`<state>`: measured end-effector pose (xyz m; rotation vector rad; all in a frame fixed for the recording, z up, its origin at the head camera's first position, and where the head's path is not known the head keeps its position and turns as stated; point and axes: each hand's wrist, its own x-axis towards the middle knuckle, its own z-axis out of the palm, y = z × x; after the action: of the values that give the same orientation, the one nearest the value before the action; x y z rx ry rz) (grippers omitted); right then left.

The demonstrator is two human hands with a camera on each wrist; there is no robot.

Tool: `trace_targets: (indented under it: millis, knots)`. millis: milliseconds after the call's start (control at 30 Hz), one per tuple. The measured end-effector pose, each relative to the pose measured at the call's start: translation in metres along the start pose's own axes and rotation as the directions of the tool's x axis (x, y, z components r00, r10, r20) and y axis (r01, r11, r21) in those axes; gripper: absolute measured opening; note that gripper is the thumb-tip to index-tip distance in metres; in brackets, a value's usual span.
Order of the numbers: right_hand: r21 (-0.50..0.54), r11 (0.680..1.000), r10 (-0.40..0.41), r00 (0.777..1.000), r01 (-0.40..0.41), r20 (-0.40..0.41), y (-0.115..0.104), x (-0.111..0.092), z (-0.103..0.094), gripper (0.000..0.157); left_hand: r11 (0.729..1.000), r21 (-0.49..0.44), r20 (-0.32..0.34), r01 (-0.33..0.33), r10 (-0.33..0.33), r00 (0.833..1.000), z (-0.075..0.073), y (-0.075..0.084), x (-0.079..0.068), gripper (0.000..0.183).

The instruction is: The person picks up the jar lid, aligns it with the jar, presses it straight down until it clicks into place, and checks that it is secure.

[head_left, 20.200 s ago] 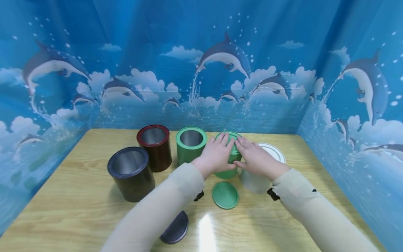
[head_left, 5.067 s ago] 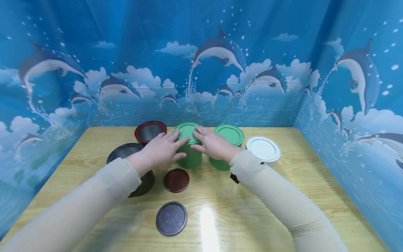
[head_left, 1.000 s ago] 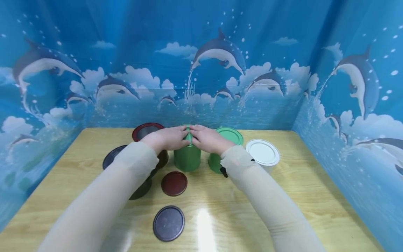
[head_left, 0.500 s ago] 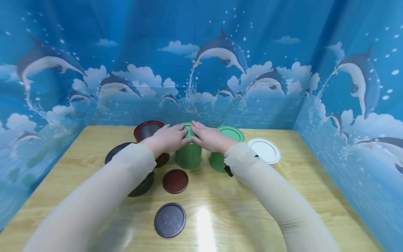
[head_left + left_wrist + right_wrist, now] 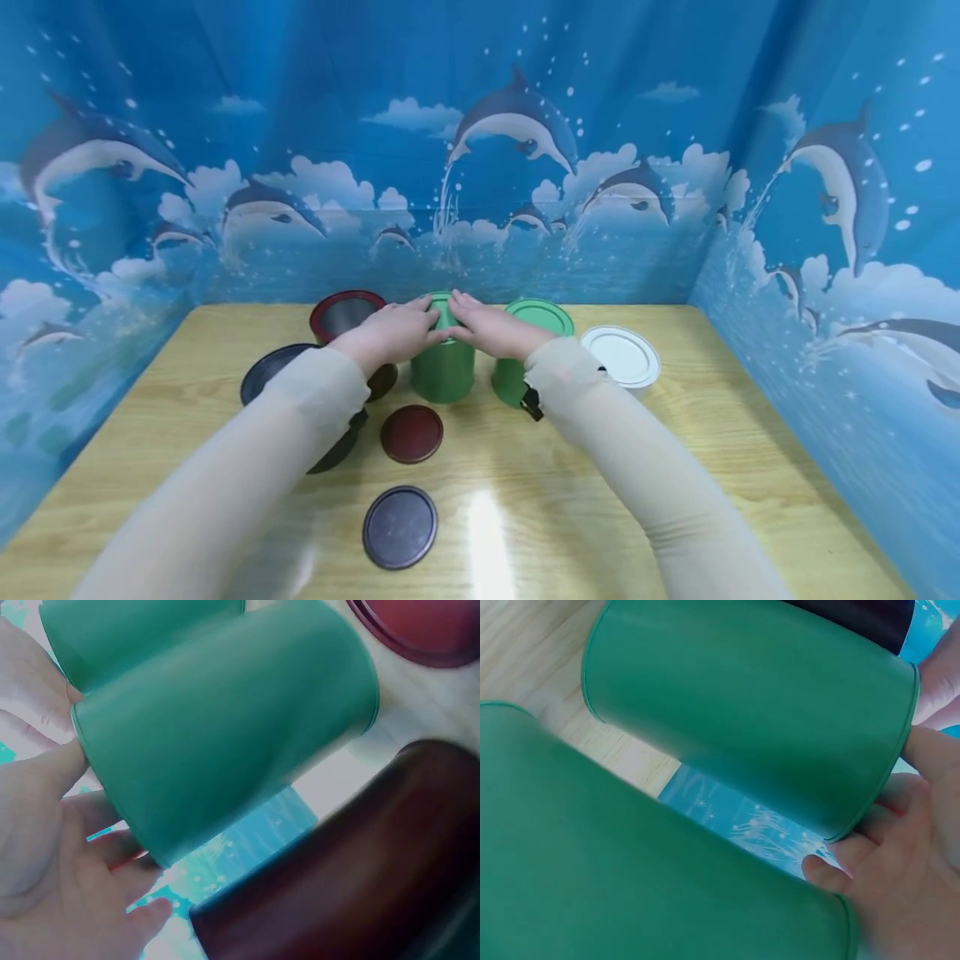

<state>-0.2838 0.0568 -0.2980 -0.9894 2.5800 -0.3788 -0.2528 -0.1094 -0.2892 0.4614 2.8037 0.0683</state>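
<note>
At the table's back, both hands rest on the green lid of a green canister. My left hand covers the lid's left side, my right hand its right side; their fingertips come close together. From the left wrist view, the left hand has its fingers along the top rim of the green canister. Likewise, in the right wrist view, the right hand touches that rim of the green canister, thumb toward the other hand. Palms hide part of the lid.
Right of it stand a second green canister, lidded, and a white-lidded canister. To the left are a lidless dark red canister and a lidless black canister. A dark red lid and a black lid lie in front.
Earlier both hands were on the right green canister and a green lid lay on the table; the left green canister, then lidless, now has its lid. Lately the hands have drawn closer together on it.
</note>
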Motion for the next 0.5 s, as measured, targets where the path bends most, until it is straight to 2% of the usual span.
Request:
trace_targets:
  millis: [233,333,500]
  knots:
    - [-0.067,0.998,-0.019,1.0,0.018,-0.004,0.008,0.0,0.004,0.058,0.998,-0.035,-0.049,-0.058,0.056,0.997,0.007,-0.005,0.01,0.065]
    - [-0.116,0.993,-0.039,0.999,0.038,-0.003,0.011,-0.001,0.005,0.057,0.996,-0.057,-0.039,-0.073,0.071,0.997,0.005,-0.006,0.011,0.066]
    - [-0.185,0.982,-0.046,0.999,0.043,-0.016,0.008,-0.002,0.005,0.056,0.995,-0.081,-0.005,-0.053,0.053,0.999,-0.001,-0.007,0.008,0.069]
